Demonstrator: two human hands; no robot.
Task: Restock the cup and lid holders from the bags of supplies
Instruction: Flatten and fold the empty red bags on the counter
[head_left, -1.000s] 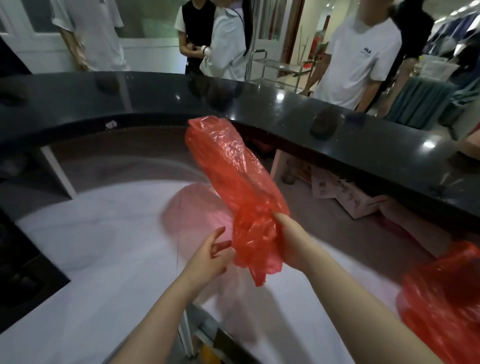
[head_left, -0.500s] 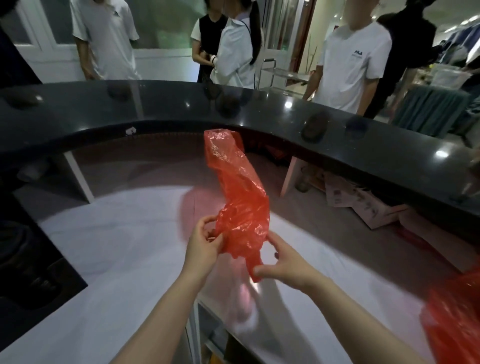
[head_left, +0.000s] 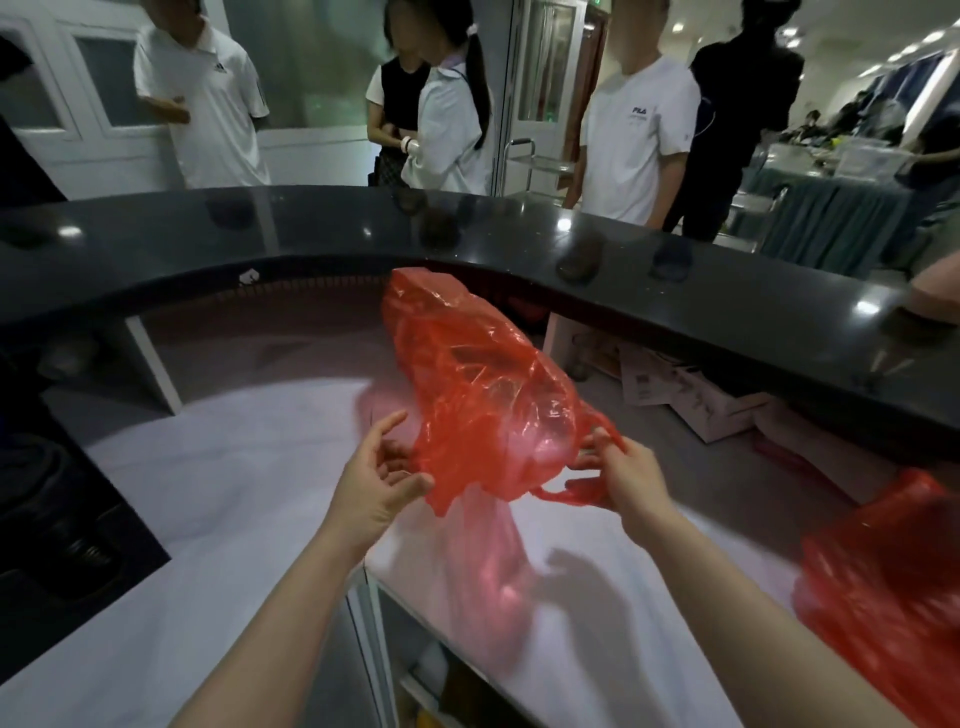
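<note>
A thin red plastic bag (head_left: 478, 379) hangs in the air above the white counter (head_left: 234, 493), billowed out and tilted up toward the black bar top. My right hand (head_left: 621, 475) pinches the bag's handle loops at its lower right. My left hand (head_left: 382, 478) is at the bag's lower left edge, thumb against the plastic and fingers spread and relaxed. What is inside the bag cannot be made out. A second red bag (head_left: 883, 587) lies on the counter at the far right.
A curved black bar top (head_left: 467, 244) runs across behind the white counter. Several people stand beyond it. Cardboard boxes (head_left: 691, 395) lie on the floor under the bar. A dark appliance (head_left: 57, 514) sits at the left. An open shelf gap (head_left: 431, 670) lies below the counter.
The bag has swung from a narrow twisted strip to a wide, puffed-out shape. My hands have moved apart, the right one taking the handles and the left one loosening its pinch.
</note>
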